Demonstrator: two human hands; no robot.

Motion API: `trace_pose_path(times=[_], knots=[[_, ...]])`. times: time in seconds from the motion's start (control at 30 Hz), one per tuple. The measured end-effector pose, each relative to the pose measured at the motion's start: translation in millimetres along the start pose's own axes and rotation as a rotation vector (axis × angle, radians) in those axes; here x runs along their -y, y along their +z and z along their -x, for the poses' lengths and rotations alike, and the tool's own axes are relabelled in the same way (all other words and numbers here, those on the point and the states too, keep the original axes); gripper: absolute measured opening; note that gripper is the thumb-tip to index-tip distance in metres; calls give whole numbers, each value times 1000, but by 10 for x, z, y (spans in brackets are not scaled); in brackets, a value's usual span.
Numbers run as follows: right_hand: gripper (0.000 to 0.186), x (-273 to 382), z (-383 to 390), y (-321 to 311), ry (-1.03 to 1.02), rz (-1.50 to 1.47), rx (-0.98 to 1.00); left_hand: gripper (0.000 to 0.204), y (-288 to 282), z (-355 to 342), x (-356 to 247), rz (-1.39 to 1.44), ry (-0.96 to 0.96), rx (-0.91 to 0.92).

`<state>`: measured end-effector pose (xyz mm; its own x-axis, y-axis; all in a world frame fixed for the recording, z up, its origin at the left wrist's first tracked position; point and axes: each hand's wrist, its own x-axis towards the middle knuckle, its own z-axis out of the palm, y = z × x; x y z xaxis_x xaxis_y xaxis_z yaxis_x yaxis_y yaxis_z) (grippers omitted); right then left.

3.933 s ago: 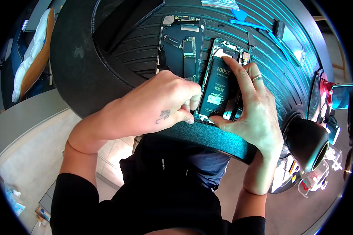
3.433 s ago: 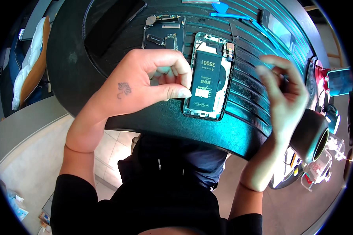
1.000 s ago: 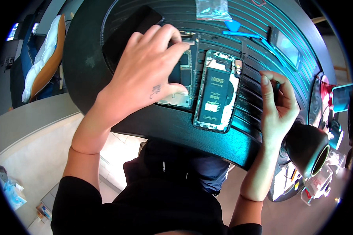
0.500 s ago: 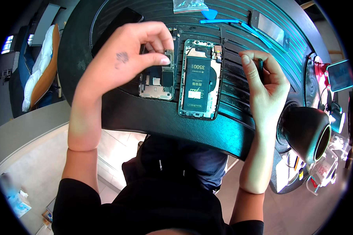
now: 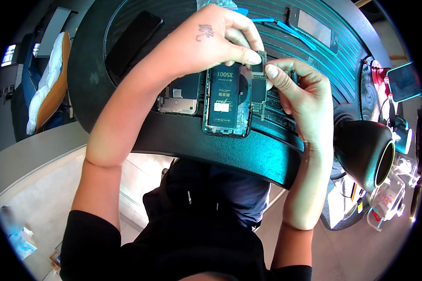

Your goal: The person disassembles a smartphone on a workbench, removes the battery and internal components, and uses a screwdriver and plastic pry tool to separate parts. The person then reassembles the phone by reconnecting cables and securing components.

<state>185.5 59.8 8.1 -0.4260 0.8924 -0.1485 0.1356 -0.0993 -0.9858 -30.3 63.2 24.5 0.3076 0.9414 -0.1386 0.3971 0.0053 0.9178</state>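
Observation:
A narrow phone circuit board (image 5: 259, 89) hangs upright over the right edge of an opened phone body (image 5: 227, 130). My left hand (image 5: 211, 44) pinches its top between thumb and fingers. My right hand (image 5: 307, 96) has its thumb and fingertips closed at the board's right edge. A slim dark tool (image 5: 293, 76), its kind unclear, is tucked among the right fingers. Inside the phone body lies a black battery (image 5: 225, 96). To its left, partly under my left wrist, rests a detached phone screen assembly (image 5: 180, 100) with its inner side up.
A dark phone-shaped slab (image 5: 133, 42) lies far left on the ribbed black table (image 5: 192, 136). Blue pry tools (image 5: 295, 35), a clear plastic bag (image 5: 215, 3) and another phone (image 5: 313, 29) lie at the back. A black pot-like vessel (image 5: 363, 150) stands at right.
My left hand has carried the circuit board rightward, from over the screen assembly to the phone body's right edge. My right hand has moved left and met the board.

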Motion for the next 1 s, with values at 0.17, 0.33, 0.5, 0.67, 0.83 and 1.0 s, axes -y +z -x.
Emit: trace_pose_path(times=[0.17,0.33,0.5,0.67,0.83,1.0], knots=[[9,-21,-6,-74,69,65,-82,21,125,79,133,-250,185,-147],[21,62,-14,-99,76,50,-93,17,193,414,198,-475,269,-52],[24,-104,-39,-52,-50,96,34,13,260,459,135,-574,266,-29],[24,-117,-41,-1,-44,129,3,12,250,470,176,-511,267,-7],[25,-137,-30,87,-124,175,-8,11,229,469,273,-445,299,-13],[27,-177,-26,114,-130,199,-10,10,224,473,321,-392,327,-33]])
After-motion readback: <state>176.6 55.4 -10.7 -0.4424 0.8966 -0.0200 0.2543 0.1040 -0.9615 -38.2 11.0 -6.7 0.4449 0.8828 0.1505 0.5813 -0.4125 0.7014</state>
